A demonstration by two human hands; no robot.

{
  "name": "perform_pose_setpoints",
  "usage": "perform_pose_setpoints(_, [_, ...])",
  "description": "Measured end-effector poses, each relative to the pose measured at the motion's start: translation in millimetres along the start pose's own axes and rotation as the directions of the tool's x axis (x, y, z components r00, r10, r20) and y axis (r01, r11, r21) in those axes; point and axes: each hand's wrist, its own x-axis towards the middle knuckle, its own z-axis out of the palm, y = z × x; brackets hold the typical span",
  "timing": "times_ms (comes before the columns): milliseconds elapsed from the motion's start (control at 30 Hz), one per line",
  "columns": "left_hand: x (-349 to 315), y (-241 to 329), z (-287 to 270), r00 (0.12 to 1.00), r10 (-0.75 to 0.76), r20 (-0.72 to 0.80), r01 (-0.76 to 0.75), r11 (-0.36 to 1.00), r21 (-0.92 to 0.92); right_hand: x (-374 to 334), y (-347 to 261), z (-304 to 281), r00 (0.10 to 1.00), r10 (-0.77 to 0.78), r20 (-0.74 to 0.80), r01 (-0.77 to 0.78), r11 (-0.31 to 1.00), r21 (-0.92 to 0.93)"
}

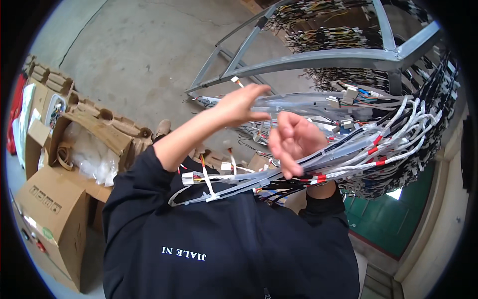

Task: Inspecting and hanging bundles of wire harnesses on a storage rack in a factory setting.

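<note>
My left hand (240,106) is raised above the cables, its thumb and fingers apart and nothing visible in its grasp. Close to its right, my right hand (295,140) has bent fingers, with one hooked over a bundle of wire harnesses (348,144). That bundle crosses my right wrist, with white, grey and black cables and red tape bands. Toward my chest, its left end carries a white connector (187,178) and a white tie (206,179). Beyond my hands, more harnesses in clear sleeving (298,102) lie along a metal rack. Part of my right palm is hidden.
The grey metal rack (323,59) stands ahead and right, loaded with many dark harnesses (326,39). An open cardboard box (92,149) with clear plastic bags is at left, above another carton (52,219). Moulded cardboard trays (107,117) lie behind it. A green surface (383,219) shows lower right.
</note>
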Motion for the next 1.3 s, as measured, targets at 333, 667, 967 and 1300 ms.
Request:
perform_pose_setpoints(333, [-44,20,-60,0.856,0.325,-0.403,-0.123,0.884,0.451,-14,-12,-4,0.986,-0.168,0.022,0.169,0.970,-0.175])
perform_pose_setpoints(667, [-81,61,-98,0.902,0.293,-0.318,-0.146,0.899,0.413,-3,-18,13,0.943,-0.330,-0.034,0.297,0.885,-0.360])
perform_pose_setpoints(967, [-94,52,-148,0.858,-0.361,0.365,0.451,0.870,-0.200,-5,-9,6,0.850,-0.517,-0.104,0.396,0.756,-0.521])
perform_pose_setpoints(1300, [-161,19,-171,0.852,-0.446,0.275,0.523,0.754,-0.397,-10,-15,-12,0.878,-0.474,-0.064,0.393,0.792,-0.468])
